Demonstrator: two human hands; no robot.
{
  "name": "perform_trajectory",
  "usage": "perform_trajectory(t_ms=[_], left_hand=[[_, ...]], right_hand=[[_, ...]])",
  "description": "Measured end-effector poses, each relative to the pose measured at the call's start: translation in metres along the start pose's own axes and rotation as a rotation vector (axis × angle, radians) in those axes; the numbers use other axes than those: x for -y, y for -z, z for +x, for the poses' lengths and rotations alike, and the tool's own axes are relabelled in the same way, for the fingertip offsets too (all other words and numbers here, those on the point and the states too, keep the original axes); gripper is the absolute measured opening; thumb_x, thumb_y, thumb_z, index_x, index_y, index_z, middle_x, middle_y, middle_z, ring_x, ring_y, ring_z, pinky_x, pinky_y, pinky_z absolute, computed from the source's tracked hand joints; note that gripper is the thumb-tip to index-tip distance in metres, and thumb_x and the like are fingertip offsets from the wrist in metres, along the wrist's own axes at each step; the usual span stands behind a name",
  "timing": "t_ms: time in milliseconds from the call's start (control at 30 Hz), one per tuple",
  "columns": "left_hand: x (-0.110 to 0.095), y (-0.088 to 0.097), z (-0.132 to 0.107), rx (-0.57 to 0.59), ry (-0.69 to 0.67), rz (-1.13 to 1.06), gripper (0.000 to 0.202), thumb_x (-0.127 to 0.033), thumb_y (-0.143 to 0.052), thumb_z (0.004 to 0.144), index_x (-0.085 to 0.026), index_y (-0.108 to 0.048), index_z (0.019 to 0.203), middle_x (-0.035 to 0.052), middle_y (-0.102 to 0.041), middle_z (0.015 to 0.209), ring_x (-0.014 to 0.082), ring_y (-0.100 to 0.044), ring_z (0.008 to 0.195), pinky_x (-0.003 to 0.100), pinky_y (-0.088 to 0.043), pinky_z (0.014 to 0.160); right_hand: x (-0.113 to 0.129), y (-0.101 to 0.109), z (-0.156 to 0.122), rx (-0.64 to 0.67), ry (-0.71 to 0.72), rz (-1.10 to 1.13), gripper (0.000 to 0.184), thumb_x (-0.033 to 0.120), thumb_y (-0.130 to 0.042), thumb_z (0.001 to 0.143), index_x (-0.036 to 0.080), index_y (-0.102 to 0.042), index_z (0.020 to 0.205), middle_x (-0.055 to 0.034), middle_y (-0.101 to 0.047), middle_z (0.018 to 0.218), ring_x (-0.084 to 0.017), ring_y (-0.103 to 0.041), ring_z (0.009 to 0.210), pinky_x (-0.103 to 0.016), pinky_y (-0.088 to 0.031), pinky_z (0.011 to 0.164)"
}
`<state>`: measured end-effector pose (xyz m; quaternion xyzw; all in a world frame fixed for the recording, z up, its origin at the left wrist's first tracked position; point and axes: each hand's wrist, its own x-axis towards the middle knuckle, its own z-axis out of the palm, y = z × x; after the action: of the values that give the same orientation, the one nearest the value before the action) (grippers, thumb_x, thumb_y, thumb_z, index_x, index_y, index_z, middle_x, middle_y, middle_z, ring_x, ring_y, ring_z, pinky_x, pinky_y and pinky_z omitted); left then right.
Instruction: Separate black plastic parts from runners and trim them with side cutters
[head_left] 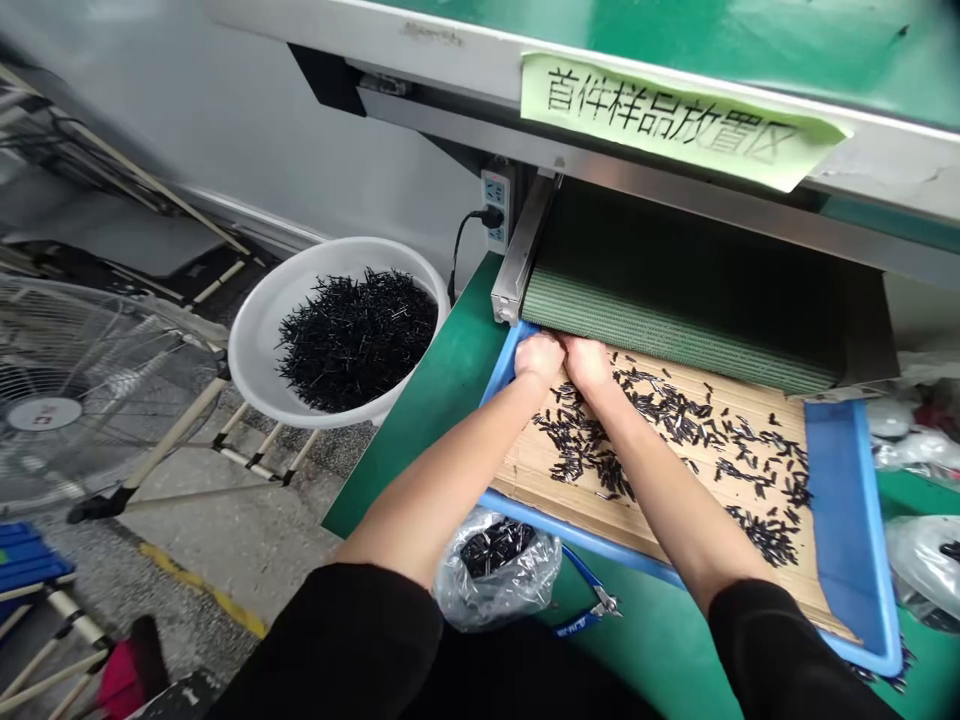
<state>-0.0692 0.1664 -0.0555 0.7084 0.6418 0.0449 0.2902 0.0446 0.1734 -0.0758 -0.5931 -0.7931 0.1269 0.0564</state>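
Observation:
My left hand [538, 356] is closed like a fist at the far left corner of a blue plastic tray [847, 480], under the lip of a green conveyor belt [675, 335]. Right beside it, my right hand [586, 362] is curled too, close to the sheet of cardboard [540, 480] lining the tray. Both sets of fingertips are hidden, and I cannot make out what they hold. Many small black pieces [675, 412] lie scattered over the cardboard, some of them beneath my right forearm.
Left of the bench, a white basin [255, 350] holds a heap of thin black parts. Near me are a plastic bag [499, 590] of black pieces and blue-handled cutters [581, 600]. A fan [82, 400] stands far left. A power strip [496, 205] hangs behind.

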Motion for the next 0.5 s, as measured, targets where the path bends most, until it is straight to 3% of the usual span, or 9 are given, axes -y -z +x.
perform_trajectory(t_ms=[167, 333, 500], left_hand=[[-0.001, 0.004, -0.011, -0.001, 0.110, -0.133, 0.038, -0.035, -0.063, 0.093, -0.013, -0.060, 0.123, 0.0126, -0.060, 0.127, 0.0249, -0.060, 0.113, 0.047, -0.052, 0.095], [0.004, 0.016, -0.025, 0.042, 0.155, -0.477, 0.038, -0.036, -0.063, 0.093, -0.013, -0.059, 0.123, 0.0125, -0.060, 0.125, 0.0231, -0.062, 0.109, 0.044, -0.054, 0.092], [0.016, 0.022, -0.071, 0.156, 0.183, -0.979, 0.027, -0.035, -0.061, 0.095, -0.014, -0.062, 0.111, 0.0048, -0.064, 0.101, 0.0140, -0.063, 0.081, 0.030, -0.056, 0.069]], right_hand=[[-0.002, 0.004, -0.024, -0.018, 0.016, 0.019, 0.037, 0.012, -0.037, 0.097, 0.010, -0.067, 0.118, -0.0177, -0.067, 0.120, -0.028, -0.057, 0.109, -0.035, -0.039, 0.100], [-0.006, 0.014, -0.047, -0.049, -0.047, 0.089, 0.034, 0.004, -0.040, 0.089, 0.006, -0.070, 0.106, -0.0225, -0.067, 0.115, -0.031, -0.055, 0.113, -0.037, -0.040, 0.099], [-0.020, 0.024, -0.060, -0.123, -0.151, 0.281, 0.025, 0.011, -0.049, 0.089, 0.011, -0.072, 0.096, -0.0166, -0.074, 0.098, -0.026, -0.066, 0.097, -0.034, -0.046, 0.093]])
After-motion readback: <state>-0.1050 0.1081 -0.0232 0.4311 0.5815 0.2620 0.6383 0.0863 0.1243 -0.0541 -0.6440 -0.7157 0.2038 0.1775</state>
